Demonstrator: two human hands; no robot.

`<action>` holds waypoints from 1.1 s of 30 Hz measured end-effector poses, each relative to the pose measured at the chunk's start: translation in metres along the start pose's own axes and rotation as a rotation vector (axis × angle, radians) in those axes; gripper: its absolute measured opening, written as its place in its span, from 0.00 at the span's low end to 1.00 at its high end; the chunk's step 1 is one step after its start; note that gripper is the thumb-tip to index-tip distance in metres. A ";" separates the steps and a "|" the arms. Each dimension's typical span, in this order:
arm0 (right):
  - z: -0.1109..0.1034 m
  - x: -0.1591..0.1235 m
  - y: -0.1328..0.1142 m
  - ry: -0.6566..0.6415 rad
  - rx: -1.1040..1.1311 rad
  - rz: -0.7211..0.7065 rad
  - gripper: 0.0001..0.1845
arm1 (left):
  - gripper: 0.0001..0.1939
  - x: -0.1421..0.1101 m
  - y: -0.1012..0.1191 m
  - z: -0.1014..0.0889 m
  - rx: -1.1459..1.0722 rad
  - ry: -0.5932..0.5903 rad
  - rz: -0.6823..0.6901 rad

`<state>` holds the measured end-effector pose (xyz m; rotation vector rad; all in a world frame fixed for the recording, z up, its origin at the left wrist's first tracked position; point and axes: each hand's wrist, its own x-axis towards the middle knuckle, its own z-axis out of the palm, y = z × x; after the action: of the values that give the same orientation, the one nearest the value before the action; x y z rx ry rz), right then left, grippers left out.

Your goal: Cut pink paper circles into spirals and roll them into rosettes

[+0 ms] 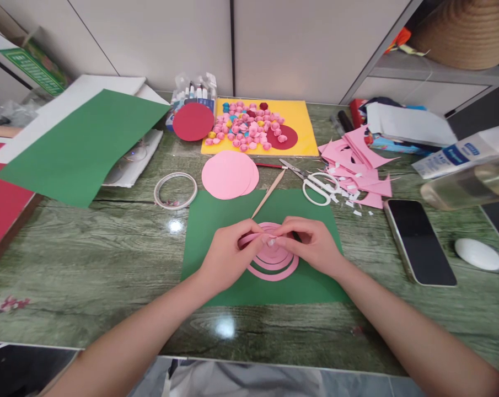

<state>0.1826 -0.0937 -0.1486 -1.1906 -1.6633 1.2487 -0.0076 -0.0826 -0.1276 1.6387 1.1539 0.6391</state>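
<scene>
A pink paper spiral (274, 273) hangs in loose rings over the green sheet (216, 286), held at its outer end by both hands. My left hand (230, 251) pinches the strip between thumb and fingers. Opposite it, my right hand (313, 242) pinches the same strip, its fingertips nearly meeting the left ones. A small white bit shows between the fingertips; I cannot tell what it is. Just beyond the hands lie a pointed wooden stick (269, 193), white-handled scissors (319, 187) and pink paper circles (226, 175).
Pink rolled paper flowers (253, 128) crowd a yellow sheet (309, 124) at the back. Pink scraps (369, 176) lie right of the scissors. A tape roll (175, 191) is at left, near a big green sheet (84, 146). A phone (419, 242) and white mouse (478, 254) lie at right.
</scene>
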 end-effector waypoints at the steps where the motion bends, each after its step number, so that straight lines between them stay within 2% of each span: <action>1: 0.000 0.000 0.000 0.001 -0.002 0.001 0.06 | 0.10 0.000 0.000 0.000 0.013 0.003 0.005; 24: 0.000 -0.001 0.000 0.005 -0.023 -0.001 0.03 | 0.09 -0.002 -0.001 0.003 0.155 -0.014 0.090; 33: -0.001 0.000 0.000 0.007 -0.054 0.006 0.06 | 0.10 -0.003 -0.003 0.004 0.166 0.008 0.100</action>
<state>0.1836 -0.0936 -0.1486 -1.2323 -1.6989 1.2085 -0.0068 -0.0871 -0.1310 1.8452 1.1613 0.6273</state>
